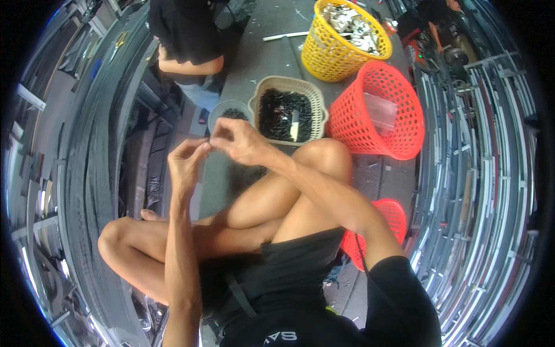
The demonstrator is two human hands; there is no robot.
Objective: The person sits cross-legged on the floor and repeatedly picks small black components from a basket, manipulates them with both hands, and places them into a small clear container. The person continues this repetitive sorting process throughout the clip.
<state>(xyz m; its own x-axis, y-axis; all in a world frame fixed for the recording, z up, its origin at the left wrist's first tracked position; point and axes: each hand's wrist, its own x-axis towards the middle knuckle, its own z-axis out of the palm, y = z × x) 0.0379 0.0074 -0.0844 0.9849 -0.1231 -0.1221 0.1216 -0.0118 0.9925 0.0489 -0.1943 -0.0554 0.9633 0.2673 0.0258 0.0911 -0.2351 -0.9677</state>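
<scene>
The left hand (186,165) and right hand (240,140) meet near the bowl (214,110), thumb and finger pressed together on each; anything pinched is too small to tell. Black bits (234,114) lie in the bowl, by the left edge of the tan basket (286,84).

A yellow perforated basket (328,55) holds pale scraps (354,28); just beside it, a red basket (351,118) contains a translucent item (380,113). A smaller red perforated object (392,217) is partly hidden. Long bars (465,173) line the right side; a co-worker in black (188,34) occupies the upper left.
</scene>
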